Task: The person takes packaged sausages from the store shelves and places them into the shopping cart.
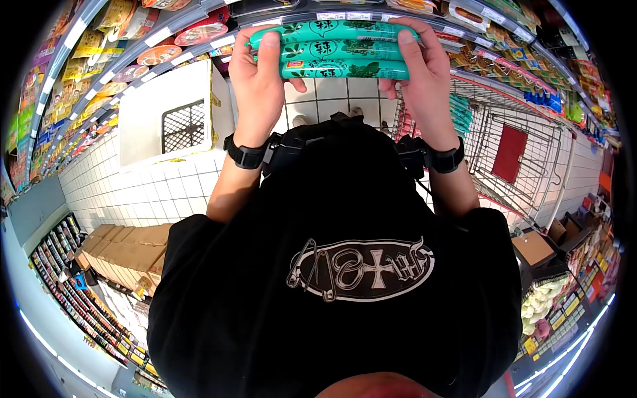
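Three long sausages (pixel 345 50) in green printed wrappers lie one against another, held level in front of the shelf. My left hand (pixel 260 89) grips their left ends, thumb on top and fingers underneath. At the opposite ends my right hand (pixel 424 83) is closed around them in the same way. Both wrists wear black straps with small devices. More green sausages (pixel 460 114) lie in the shopping cart (pixel 524 142) beside my right forearm, near some pinkish-red packs that are partly hidden by my hand.
Shelves of packaged food (pixel 159 53) curve around the front and both sides. A white box (pixel 149 119) with a black grid stands on the tiled floor to the left. Behind on the left are cardboard boxes (pixel 126 255); vegetables (pixel 544 305) lie behind on the right.
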`<state>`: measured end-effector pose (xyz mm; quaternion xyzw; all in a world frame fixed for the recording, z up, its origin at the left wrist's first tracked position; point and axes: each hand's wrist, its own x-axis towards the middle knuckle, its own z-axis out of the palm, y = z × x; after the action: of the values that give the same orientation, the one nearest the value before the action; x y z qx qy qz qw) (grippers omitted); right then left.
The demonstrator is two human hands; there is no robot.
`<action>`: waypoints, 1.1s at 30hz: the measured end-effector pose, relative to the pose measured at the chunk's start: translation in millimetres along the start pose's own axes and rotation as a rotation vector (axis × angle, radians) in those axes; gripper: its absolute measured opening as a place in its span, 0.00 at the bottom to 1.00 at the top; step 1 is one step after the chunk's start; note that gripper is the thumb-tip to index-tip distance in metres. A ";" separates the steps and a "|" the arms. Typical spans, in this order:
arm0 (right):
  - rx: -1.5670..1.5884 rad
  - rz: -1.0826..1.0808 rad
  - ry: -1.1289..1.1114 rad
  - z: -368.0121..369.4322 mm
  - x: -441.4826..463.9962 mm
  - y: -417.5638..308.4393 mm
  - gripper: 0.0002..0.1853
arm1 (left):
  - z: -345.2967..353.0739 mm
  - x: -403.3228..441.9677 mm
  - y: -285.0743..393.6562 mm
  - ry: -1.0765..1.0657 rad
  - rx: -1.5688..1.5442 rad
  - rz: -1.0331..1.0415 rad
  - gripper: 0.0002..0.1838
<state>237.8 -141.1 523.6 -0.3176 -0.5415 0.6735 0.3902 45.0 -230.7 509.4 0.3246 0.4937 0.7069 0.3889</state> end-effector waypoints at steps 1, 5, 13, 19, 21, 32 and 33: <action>-0.001 -0.004 0.000 0.5 0.7 0.5 0.16 | -1.6 1.1 0.0 -0.002 -0.001 0.004 0.14; -0.002 -0.003 0.019 8.7 1.1 0.1 0.16 | -8.8 0.8 0.8 -0.023 0.024 0.025 0.15; -0.045 -0.022 0.034 14.5 8.4 4.4 0.16 | -17.5 2.5 6.9 -0.043 -0.033 0.060 0.15; -0.107 -0.052 0.013 14.6 11.4 -4.1 0.18 | -13.0 2.8 8.9 -0.033 -0.005 -0.007 0.19; -0.059 -0.004 0.045 17.1 11.8 -9.5 0.18 | -9.5 5.3 11.4 -0.048 0.017 0.005 0.19; -0.022 -0.054 0.034 17.0 15.3 -9.9 0.16 | -6.5 8.2 18.8 -0.048 0.047 0.005 0.21; -0.024 -0.054 0.036 17.4 15.4 -10.0 0.16 | -6.7 9.2 18.3 -0.047 0.039 0.004 0.22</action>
<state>217.2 -135.1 537.1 -0.3196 -0.5509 0.6504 0.4139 30.7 -229.5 525.5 0.3496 0.4975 0.6901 0.3926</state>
